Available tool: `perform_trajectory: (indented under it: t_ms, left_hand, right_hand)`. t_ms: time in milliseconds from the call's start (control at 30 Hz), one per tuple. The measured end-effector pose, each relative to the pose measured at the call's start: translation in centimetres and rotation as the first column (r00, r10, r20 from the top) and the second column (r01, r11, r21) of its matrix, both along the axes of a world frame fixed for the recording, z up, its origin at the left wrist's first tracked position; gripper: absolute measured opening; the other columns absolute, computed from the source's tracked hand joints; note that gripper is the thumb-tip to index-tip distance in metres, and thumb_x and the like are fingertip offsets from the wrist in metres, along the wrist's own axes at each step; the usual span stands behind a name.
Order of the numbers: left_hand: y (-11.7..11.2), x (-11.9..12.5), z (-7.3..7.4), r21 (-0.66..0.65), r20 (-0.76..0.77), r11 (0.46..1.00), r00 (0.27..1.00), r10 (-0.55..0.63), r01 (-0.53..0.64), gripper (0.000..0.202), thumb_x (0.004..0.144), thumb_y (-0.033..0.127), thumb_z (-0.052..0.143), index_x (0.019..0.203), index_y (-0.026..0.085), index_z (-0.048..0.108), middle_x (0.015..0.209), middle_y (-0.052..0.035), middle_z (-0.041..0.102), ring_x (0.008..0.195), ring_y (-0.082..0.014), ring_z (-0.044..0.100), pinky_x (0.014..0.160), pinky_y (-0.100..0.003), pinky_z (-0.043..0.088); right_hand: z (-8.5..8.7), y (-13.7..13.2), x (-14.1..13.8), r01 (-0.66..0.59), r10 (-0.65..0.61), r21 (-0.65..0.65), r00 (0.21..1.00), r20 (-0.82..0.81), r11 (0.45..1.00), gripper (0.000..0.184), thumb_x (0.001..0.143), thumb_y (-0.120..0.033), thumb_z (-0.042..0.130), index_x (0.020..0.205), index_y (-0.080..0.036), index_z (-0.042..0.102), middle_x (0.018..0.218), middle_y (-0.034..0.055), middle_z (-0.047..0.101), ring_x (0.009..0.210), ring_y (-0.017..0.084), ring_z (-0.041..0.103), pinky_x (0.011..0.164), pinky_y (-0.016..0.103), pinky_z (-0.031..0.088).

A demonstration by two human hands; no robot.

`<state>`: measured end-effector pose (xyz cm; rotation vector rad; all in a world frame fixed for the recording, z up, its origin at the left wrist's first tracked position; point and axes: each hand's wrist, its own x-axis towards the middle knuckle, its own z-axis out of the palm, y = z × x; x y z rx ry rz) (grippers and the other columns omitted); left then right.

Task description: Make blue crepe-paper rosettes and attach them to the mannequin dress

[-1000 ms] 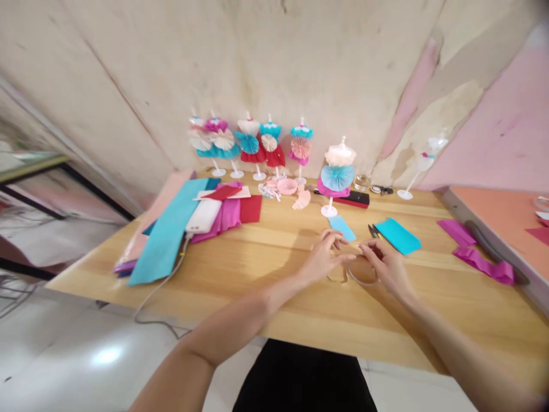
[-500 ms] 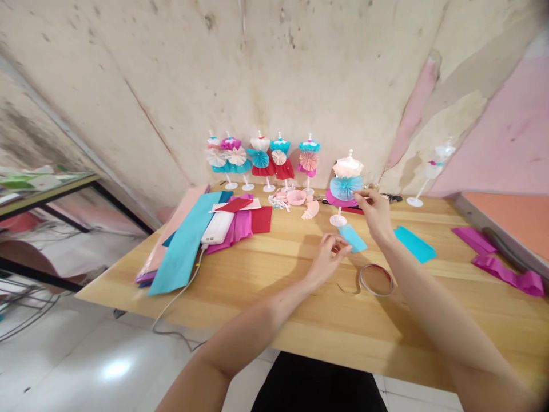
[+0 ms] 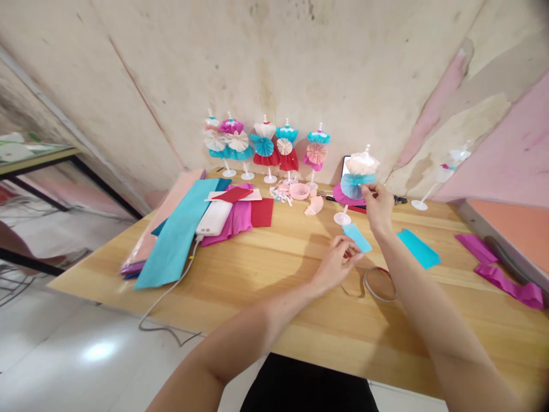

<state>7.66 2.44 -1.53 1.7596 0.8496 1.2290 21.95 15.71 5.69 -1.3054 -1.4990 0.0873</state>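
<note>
My right hand (image 3: 380, 207) is closed in a pinch, its fingertips against the right part of a pleated blue paper rosette (image 3: 354, 187). The rosette is on the front of a small dress form (image 3: 362, 166) with a cream ruffled top and a magenta skirt, upright on a white stand. Anything between those fingertips is too small to make out. Lower on the table, my left hand (image 3: 341, 262) has its fingers curled towards the thumb, beside a light-blue paper strip (image 3: 357, 237). I cannot make out what it holds.
Several dressed forms (image 3: 263, 146) stand along the wall, left of a pink bowl (image 3: 299, 191). Coloured paper sheets (image 3: 180, 229) and a white power bank (image 3: 214, 220) lie left. A tape ring (image 3: 380, 284), blue paper (image 3: 418, 249) and magenta strips (image 3: 510, 286) lie right.
The view has shifted slightly. My right fingertips have moved from the rosette's right edge further onto its front. The left hand remains low by the light-blue strip, its fingers still curled.
</note>
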Motion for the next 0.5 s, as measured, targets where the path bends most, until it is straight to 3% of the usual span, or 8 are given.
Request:
perform_trajectory:
  t_ms: [333, 400, 500]
  left_hand:
    - [0.1, -0.3, 0.3, 0.016, 0.036, 0.999, 0.998, 0.043, -0.043, 0.019, 0.09, 0.035, 0.056, 0.099, 0.019, 0.061, 0.117, -0.0072, 0.049, 0.09, -0.0133, 0.059, 0.092, -0.034, 0.05]
    - [-0.2, -0.4, 0.8, 0.067, 0.044, 0.991, 0.993, 0.11, -0.112, 0.019, 0.09, 0.035, 0.057, 0.101, 0.02, 0.06, 0.118, -0.008, 0.049, 0.099, -0.0158, 0.058, 0.096, -0.036, 0.048]
    - [0.1, -0.8, 2.3, 0.13, 0.128, 0.937, 0.942, 0.31, -0.325, 0.027, 0.09, 0.035, 0.058, 0.113, 0.022, 0.053, 0.123, -0.0093, 0.049, 0.116, -0.0203, 0.051, 0.105, -0.04, 0.041]
  right_hand:
    - [0.4, 0.3, -0.4, 0.03, -0.03, -0.036, 0.999, 0.016, 0.999, 0.04, 0.089, -0.049, 0.046, 0.095, -0.016, 0.068, 0.089, 0.0083, 0.069, 0.078, 0.02, 0.056, 0.076, 0.034, 0.042]
    - [0.6, 0.2, -0.4, 0.029, -0.028, -0.057, 0.999, 0.015, 0.998, 0.041, 0.089, -0.048, 0.045, 0.098, -0.016, 0.068, 0.09, 0.0084, 0.07, 0.079, 0.02, 0.057, 0.076, 0.034, 0.042]
    - [0.8, 0.2, -0.2, 0.027, -0.027, -0.047, 1.0, 0.0, 0.999, 0.041, 0.089, -0.048, 0.046, 0.096, -0.016, 0.069, 0.088, 0.0086, 0.07, 0.077, 0.021, 0.057, 0.075, 0.034, 0.041]
